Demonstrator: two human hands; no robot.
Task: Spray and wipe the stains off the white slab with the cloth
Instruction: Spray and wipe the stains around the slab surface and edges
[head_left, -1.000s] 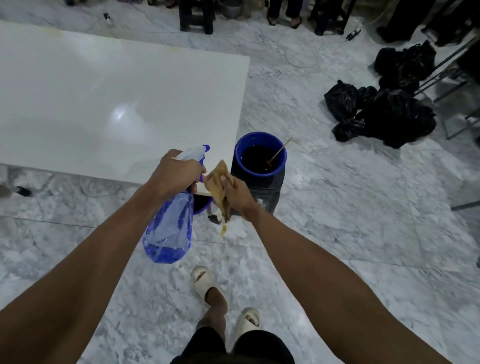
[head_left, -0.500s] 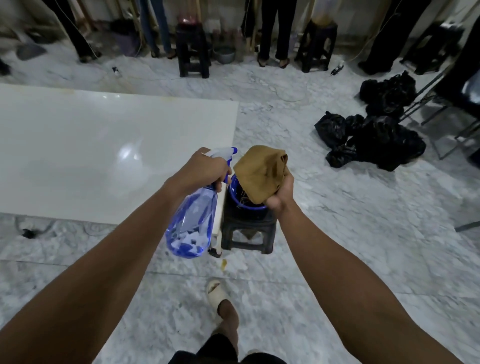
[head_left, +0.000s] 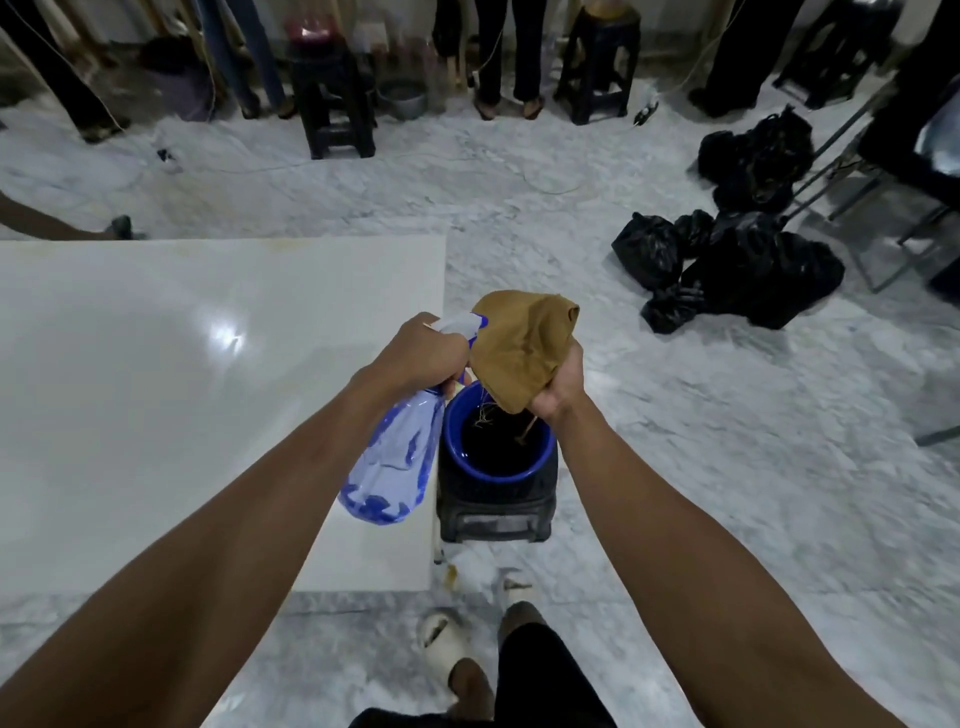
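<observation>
The left hand (head_left: 415, 351) has its grip clamped round the neck of a translucent blue spray bottle (head_left: 395, 457), whose white and blue nozzle points away from the person toward the brown cloth (head_left: 524, 348) just beside it. The bottle's body hangs down and tilts toward the left forearm, over the right edge of the white slab (head_left: 182, 389). The right hand (head_left: 558, 387) holds the cloth bunched from below, its grip closed on the lower folds so that the fabric rises in a loose mound above the fingers. Whether the nozzle touches the cloth cannot be told. The slab lies flat and glossy to the left, showing a bright glare spot and a faint yellowish tinge along its far edge. Directly beneath the two hands stands a blue bucket (head_left: 496, 441) holding dark liquid, set on a low black stool (head_left: 496, 512) just beside the slab's right edge. The floor (head_left: 727, 441) is grey-veined marble. The person's feet in pale slippers (head_left: 441, 636) show at the bottom of the view. Well apart to the right lies a heap of black plastic bags (head_left: 737, 260), and along the far wall stand more dark stools and the legs of several people.
</observation>
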